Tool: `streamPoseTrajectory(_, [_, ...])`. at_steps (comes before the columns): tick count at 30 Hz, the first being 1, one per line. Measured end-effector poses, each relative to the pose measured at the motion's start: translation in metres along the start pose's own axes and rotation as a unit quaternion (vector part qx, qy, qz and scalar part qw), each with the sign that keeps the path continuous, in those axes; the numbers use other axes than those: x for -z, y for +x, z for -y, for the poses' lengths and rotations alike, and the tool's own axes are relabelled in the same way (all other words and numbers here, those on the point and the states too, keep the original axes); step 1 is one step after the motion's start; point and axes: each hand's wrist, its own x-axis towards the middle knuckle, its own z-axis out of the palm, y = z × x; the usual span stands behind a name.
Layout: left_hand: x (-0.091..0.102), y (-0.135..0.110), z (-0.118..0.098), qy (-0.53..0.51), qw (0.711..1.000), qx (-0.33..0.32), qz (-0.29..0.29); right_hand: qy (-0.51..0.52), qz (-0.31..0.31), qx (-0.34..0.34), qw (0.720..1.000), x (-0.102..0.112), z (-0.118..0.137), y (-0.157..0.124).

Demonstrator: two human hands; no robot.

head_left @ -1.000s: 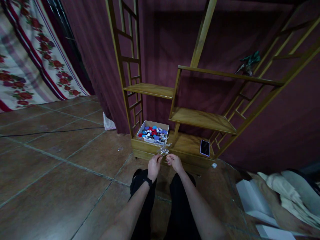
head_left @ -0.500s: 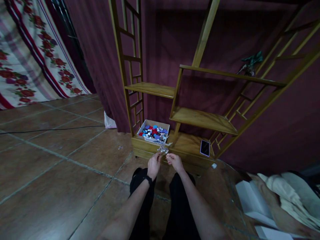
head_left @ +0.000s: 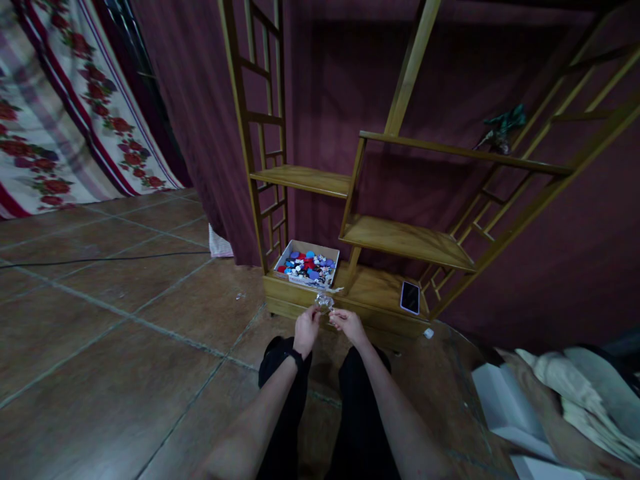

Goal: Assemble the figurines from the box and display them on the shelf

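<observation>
A small crinkled piece of clear plastic [head_left: 324,301] is stretched between my two hands, in front of the shelf's low base. My left hand [head_left: 307,329] pinches its left side, with a dark band on the wrist. My right hand [head_left: 347,324] pinches at its right side, fingertips pressed together. Whether something lies inside the plastic is too small to tell. Just beyond my hands, a white box [head_left: 289,251] full of small red, blue, purple, white and black pieces sits on the base.
A wooden shelf unit [head_left: 400,243] rises ahead of me. A phone [head_left: 410,297] lies on its base at the right. White boxes [head_left: 505,400] and pale cloth [head_left: 585,400] are on the right. A black cable [head_left: 110,258] crosses the tiled floor at the left.
The clear plastic has changed shape between my fingers and looks rounder. My hands have shifted only slightly; the box and phone stay where they were.
</observation>
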Motion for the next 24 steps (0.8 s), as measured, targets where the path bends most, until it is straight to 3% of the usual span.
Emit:
streamPoseTrajectory(8, [-0.006, 0.008, 0.014, -0.132, 0.99, 0.054, -0.001, 0.014, 0.023, -0.003, 1.0, -0.004, 0.006, -0.002])
streamPoseTrajectory(16, [-0.014, 0.016, 0.027, -0.324, 0.939, 0.113, 0.024, 0.007, 0.044, 0.0, 0.999, -0.009, -0.001, 0.002])
streamPoseTrajectory(24, [-0.007, 0.016, 0.025, -0.383, 0.914, 0.132, 0.018, -0.004, 0.012, 0.0, 1.0, -0.01, -0.007, 0.007])
